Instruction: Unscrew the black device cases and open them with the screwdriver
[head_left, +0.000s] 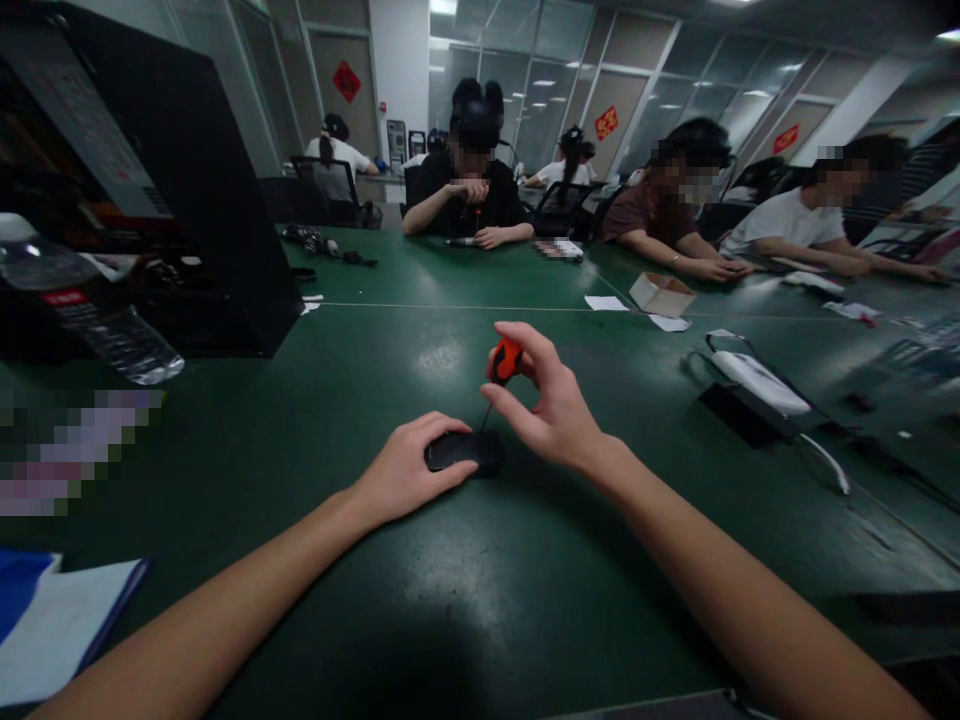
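Observation:
A small black box-shaped device (486, 455) lies on the green table in front of me. My left hand (412, 465) is closed around its left end, with the thumb along the near side and the fingers on the far side. In my right hand (544, 395) is a screwdriver (508, 360) with an orange and black handle, held between thumb and fingers. Its thin shaft slants down to the top of the black device. The tip is too small to make out, so whether it sits in a screw I cannot tell.
A black computer case (225, 190) and a plastic bottle (90, 300) stand at the left. Papers (67, 630) lie at the near left. On the right are a white device with a cable (757, 380) and an open cardboard box (662, 297). Several people sit across the table (360, 370).

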